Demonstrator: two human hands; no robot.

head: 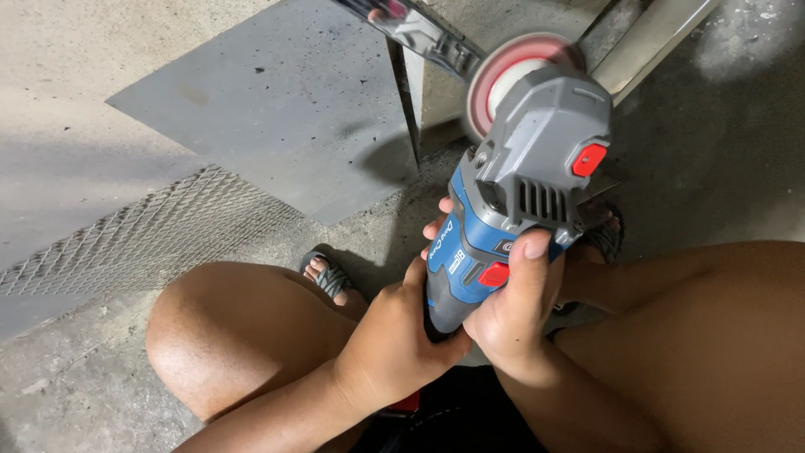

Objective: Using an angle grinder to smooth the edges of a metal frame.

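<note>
Both hands wrap a blue and grey angle grinder [503,218], held above the concrete floor [75,101] between the person's bent knees. The left hand [398,335] has its grip closed around the lower end of the blue body; the right hand [516,315] has its grip pressed on the body higher up, thumb laid just below the grey head. The red disc [503,80] is blurred — it sits against a shiny metal frame [419,38]. A grey sheet [268,109] and wire mesh [142,239] lie on the floor to the left.

Angle grinder [511,210] between the knees, flat sheet [277,109] ahead left, mesh panel [142,239] left of it
</note>
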